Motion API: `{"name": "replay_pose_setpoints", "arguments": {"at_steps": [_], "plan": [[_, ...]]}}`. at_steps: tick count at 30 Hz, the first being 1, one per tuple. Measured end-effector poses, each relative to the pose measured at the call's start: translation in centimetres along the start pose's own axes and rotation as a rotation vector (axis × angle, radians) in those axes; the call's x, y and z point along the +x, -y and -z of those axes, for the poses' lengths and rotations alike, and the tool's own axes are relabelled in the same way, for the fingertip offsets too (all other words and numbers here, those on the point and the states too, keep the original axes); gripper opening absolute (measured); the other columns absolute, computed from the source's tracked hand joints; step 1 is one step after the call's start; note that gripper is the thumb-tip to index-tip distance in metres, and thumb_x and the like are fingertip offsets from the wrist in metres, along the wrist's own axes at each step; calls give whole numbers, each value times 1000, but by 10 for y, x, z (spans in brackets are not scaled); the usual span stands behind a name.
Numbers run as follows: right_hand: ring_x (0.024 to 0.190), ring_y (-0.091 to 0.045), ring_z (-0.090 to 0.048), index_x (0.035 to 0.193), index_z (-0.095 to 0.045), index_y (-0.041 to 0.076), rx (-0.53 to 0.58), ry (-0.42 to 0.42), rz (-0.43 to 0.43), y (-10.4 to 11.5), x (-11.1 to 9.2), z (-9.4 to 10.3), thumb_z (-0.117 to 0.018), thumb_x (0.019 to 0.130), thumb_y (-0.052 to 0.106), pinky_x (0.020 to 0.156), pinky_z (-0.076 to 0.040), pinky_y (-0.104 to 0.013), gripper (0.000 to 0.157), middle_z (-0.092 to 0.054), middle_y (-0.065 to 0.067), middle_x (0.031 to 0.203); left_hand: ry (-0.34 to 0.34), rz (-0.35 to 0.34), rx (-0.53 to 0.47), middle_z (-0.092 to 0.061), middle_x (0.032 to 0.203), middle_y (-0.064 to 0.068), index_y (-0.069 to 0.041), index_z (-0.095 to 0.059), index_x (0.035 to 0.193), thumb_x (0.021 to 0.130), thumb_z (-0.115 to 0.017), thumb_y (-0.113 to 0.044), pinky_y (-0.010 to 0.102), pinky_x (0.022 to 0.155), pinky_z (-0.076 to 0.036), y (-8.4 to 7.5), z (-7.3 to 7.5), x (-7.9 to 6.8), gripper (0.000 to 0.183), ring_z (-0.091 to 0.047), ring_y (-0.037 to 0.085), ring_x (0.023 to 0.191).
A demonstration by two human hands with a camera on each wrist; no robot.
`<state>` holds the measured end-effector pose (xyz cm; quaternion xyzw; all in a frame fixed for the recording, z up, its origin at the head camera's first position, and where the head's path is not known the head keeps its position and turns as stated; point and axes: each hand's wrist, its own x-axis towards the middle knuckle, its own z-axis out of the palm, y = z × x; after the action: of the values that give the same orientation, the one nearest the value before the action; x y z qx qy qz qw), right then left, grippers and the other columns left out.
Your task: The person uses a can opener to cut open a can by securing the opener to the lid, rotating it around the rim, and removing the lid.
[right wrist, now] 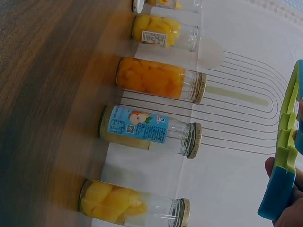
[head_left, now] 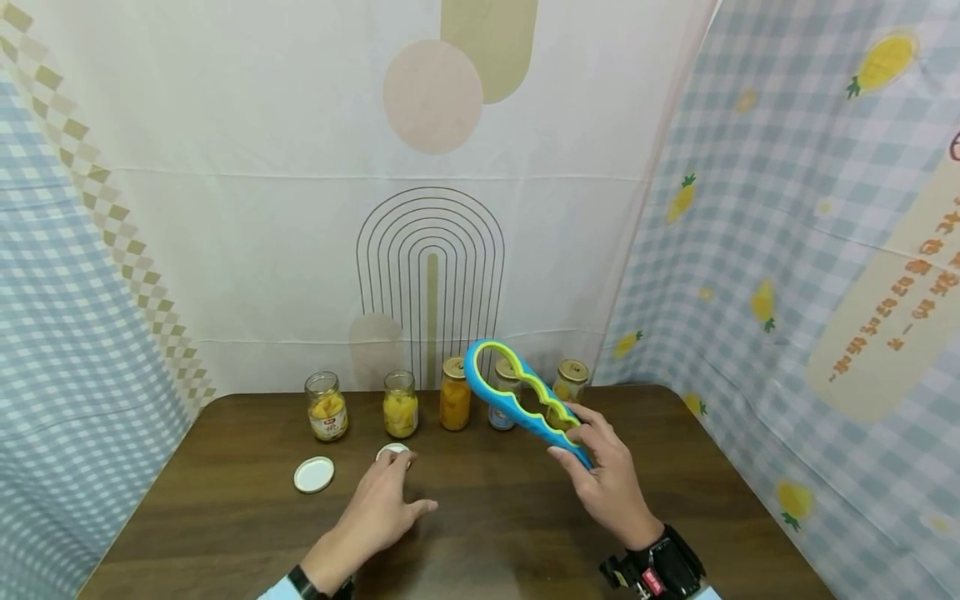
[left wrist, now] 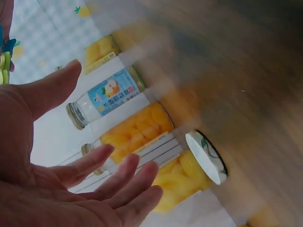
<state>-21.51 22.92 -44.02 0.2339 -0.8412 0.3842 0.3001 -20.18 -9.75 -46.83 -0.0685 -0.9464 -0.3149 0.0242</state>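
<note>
My right hand (head_left: pixel 611 483) grips the handles of a blue and green jar opener (head_left: pixel 517 412), its looped end raised up and to the left. My left hand (head_left: pixel 378 504) reaches low over the table, thumb spread and fingers loosely bent. Its fingertips overlap a white jar lid (head_left: pixel 392 448) in the head view. In the left wrist view that lid (left wrist: pixel 204 157) lies inner side up, apart from the fingers. Just behind stands a lidless jar of yellow fruit (head_left: pixel 401 410). Beyond the opener are a capped jar with a blue label (right wrist: pixel 138 125) and a capped yellow fruit jar (right wrist: pixel 111 202).
Another lidless jar of yellow fruit (head_left: pixel 327 412) stands at the left of the row, with a second white lid (head_left: pixel 313 475) in front of it. A capped jar of orange fruit (head_left: pixel 454 400) is mid-row. Behind the brown table (head_left: pixel 480 533) hangs a pale cloth (head_left: pixel 285 250).
</note>
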Motion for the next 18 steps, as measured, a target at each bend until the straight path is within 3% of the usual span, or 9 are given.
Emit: {"name": "replay_pose_setpoints", "arguments": {"at_steps": [7, 13, 18], "plan": [[120, -33, -68, 97, -66, 19, -7, -17, 6, -2, -1, 2, -83, 91, 4, 90, -54, -20, 23, -65, -9, 145, 17, 50, -139, -57, 146, 27, 1, -53, 150, 98, -79, -32, 62, 111, -51, -7, -14, 41, 67, -59, 45, 135], [121, -35, -67, 98, -66, 17, -9, -4, 9, -2, -2, 4, -82, 93, 4, 89, -54, -22, 21, -64, -12, 145, 54, 115, -218, -34, 168, 35, 9, -30, 163, 108, -65, -27, 64, 127, -35, -15, -32, 80, 74, -35, 50, 157], [123, -33, -67, 99, -66, 18, -11, 13, -12, -2, -5, 6, -81, 94, 6, 89, -56, -25, 21, -64, -12, 146, 56, 178, -296, -16, 174, 35, 9, -11, 167, 110, -62, -28, 64, 131, -27, -21, -41, 105, 85, -20, 50, 163]]}}
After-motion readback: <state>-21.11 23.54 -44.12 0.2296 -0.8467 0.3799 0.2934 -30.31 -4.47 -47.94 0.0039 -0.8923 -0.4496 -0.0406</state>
